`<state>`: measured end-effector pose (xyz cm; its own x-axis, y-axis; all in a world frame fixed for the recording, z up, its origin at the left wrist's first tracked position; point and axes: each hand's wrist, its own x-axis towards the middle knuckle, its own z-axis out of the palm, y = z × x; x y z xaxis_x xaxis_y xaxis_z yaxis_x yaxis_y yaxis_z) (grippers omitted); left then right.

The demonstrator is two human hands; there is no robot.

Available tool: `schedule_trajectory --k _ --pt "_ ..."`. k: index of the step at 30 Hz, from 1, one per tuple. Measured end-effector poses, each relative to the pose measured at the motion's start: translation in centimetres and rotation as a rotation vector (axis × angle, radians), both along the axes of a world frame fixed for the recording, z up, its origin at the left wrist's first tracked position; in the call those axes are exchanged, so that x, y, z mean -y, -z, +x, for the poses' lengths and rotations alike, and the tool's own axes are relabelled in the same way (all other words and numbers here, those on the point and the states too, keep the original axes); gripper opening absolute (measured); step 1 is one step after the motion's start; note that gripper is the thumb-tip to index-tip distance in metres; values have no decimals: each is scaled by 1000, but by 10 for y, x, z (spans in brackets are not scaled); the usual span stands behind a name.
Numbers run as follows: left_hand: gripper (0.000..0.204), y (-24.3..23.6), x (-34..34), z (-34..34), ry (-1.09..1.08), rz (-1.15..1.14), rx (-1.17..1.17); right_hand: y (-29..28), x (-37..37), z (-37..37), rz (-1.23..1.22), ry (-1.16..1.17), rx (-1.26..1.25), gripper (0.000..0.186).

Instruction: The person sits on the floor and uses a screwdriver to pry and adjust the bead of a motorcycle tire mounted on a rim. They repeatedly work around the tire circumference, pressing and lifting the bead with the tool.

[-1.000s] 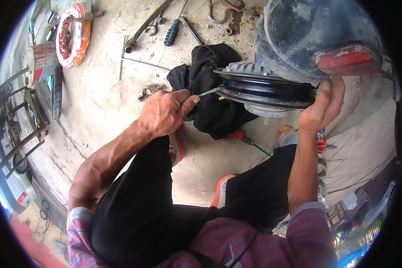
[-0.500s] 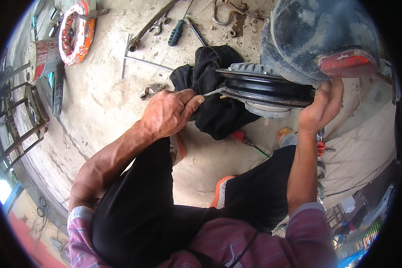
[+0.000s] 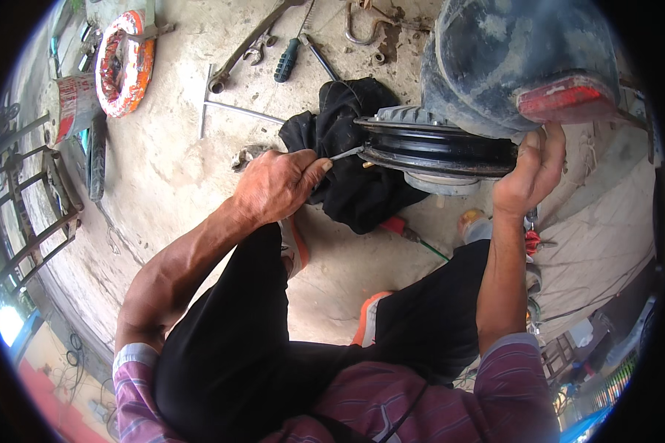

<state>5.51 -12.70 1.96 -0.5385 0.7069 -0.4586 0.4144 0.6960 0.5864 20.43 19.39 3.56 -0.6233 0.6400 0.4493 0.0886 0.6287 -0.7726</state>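
Observation:
A black wheel rim (image 3: 443, 150) without a tyre is mounted under a dirty dark plastic fender (image 3: 521, 59) with a red reflector. My left hand (image 3: 281, 186) is closed around a slim grey metal tool (image 3: 345, 153), most of which the fist hides. The tool's tip meets the rim's left edge. At the rim's right edge my right hand (image 3: 526, 177) is closed on it, with fingers partly behind. Black cloth (image 3: 362, 199) lies bunched on the floor beneath and left of the rim. A grey hub (image 3: 443, 183) shows below the rim.
Beyond the cloth lie a screwdriver (image 3: 287, 60), a large wrench (image 3: 247, 48), a T-shaped bar (image 3: 236, 109) and a curved metal hook (image 3: 358, 33). A red-handled tool (image 3: 399, 226) rests between my feet and the wheel. At far left stand an orange-and-white ring (image 3: 125, 65) and metal frames (image 3: 44, 214).
The view has shifted slightly. Both hands keep their grips, and the tool's tip stays at the rim's left edge.

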Motion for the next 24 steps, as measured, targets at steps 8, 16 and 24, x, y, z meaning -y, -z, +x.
schedule_trajectory --k 8,16,24 --pt "40 -18 -15 5 7 168 44 0 -1 -2 -45 11 -38 52" --pt "38 -11 -5 6 35 161 47 -1 -4 0 -60 9 -39 52" --pt "43 20 -4 -9 3 -29 95 -2 -8 -4 -69 -9 -27 52"
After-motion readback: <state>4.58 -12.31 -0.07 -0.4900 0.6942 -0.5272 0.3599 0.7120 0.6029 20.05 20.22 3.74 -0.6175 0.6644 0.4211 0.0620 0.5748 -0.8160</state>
